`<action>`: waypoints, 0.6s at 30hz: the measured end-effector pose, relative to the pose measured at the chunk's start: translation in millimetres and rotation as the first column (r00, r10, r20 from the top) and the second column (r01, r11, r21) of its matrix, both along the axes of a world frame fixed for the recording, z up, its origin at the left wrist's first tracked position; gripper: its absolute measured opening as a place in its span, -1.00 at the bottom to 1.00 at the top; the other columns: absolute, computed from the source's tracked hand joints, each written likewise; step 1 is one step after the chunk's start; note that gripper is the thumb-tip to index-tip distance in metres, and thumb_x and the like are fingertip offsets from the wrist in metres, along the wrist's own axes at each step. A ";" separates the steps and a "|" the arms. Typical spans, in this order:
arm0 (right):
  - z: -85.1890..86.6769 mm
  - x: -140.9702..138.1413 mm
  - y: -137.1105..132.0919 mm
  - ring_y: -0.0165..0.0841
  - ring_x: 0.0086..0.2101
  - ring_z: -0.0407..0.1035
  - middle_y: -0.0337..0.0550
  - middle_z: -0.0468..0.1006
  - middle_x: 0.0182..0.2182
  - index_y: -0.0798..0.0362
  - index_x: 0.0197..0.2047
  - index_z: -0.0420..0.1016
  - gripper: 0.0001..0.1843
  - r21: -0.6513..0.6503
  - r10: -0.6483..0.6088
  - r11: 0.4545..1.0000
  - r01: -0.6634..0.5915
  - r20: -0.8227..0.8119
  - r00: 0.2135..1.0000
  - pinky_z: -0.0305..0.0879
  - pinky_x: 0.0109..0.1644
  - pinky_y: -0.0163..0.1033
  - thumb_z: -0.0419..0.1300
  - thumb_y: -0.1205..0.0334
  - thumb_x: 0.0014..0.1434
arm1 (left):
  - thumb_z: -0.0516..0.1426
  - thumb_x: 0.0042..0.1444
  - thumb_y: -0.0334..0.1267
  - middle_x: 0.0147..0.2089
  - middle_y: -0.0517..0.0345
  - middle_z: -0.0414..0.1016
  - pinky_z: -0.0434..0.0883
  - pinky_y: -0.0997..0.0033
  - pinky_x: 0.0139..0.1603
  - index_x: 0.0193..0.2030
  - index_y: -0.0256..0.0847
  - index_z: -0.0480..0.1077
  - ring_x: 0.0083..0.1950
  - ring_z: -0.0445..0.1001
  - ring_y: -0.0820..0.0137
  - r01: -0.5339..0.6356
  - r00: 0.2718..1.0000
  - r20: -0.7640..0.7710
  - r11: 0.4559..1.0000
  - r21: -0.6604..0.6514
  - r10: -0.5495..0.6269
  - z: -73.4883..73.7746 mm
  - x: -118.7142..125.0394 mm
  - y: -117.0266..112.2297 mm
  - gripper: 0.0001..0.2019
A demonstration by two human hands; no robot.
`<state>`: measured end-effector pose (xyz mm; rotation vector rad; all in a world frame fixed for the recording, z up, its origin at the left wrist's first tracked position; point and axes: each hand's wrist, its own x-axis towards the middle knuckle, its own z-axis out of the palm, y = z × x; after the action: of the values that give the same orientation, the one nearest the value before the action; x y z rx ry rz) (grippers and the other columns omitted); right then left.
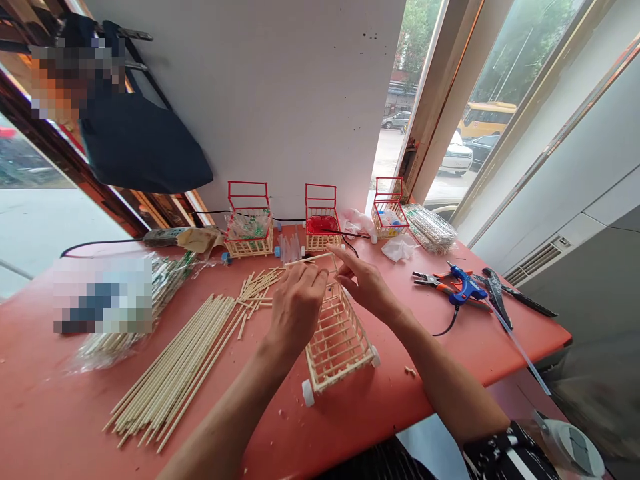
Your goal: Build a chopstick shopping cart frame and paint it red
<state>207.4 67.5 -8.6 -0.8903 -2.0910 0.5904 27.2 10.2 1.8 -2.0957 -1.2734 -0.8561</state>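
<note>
A small cart (340, 337) made of pale wooden sticks stands on the table in front of me, with white wheels at its near corners. Its upright handle frame (313, 259) rises at the far end. My left hand (299, 300) is closed on the left side of that frame, its fingertips partly hidden. Close by the frame's right corner, my right hand (367, 283) has its fingers stretched out and the thumb apart. Left of the cart lie a row of long wooden sticks (175, 360) and a pile of short cut sticks (261, 285).
Three finished-looking carts with red handles, a left one (249, 233), a middle one (321, 227) and a right one (390, 217), line the wall. A blue glue gun (467, 287) and pliers (433, 281) lie on the right. Bagged sticks (165, 287) lie left.
</note>
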 end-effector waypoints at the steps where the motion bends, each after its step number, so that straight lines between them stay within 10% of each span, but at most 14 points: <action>1: 0.1 -0.1 0.0 -0.42 -0.35 0.39 -0.34 0.52 -0.37 -0.06 0.49 0.25 -0.26 -0.003 -0.002 1.000 0.002 0.002 1.000 0.36 -0.07 -0.26 0.14 0.44 0.28 | 0.12 0.33 -0.48 -0.25 -0.06 0.61 0.41 0.15 -0.17 -0.17 -0.26 0.59 -0.18 0.50 0.12 0.001 1.000 0.004 1.000 0.001 -0.001 -0.2 -0.1 0.1 -0.80; 18: 5.8 0.7 -3.8 -0.40 -0.32 0.41 -0.28 0.55 -0.32 -0.07 0.47 0.29 -0.30 -0.026 0.017 1.000 -0.017 -0.020 1.000 0.41 -0.05 -0.21 0.12 0.43 0.30 | 0.09 0.35 -0.48 -0.21 -0.12 0.62 0.41 0.12 -0.17 -0.17 -0.29 0.59 -0.17 0.50 0.10 0.010 1.000 0.016 1.000 -0.011 -0.010 -0.1 0.3 0.0 -0.78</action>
<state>208.1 63.7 -2.8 -0.8791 -2.0794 0.6346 27.5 10.2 1.7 -2.1089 -1.2799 -0.8739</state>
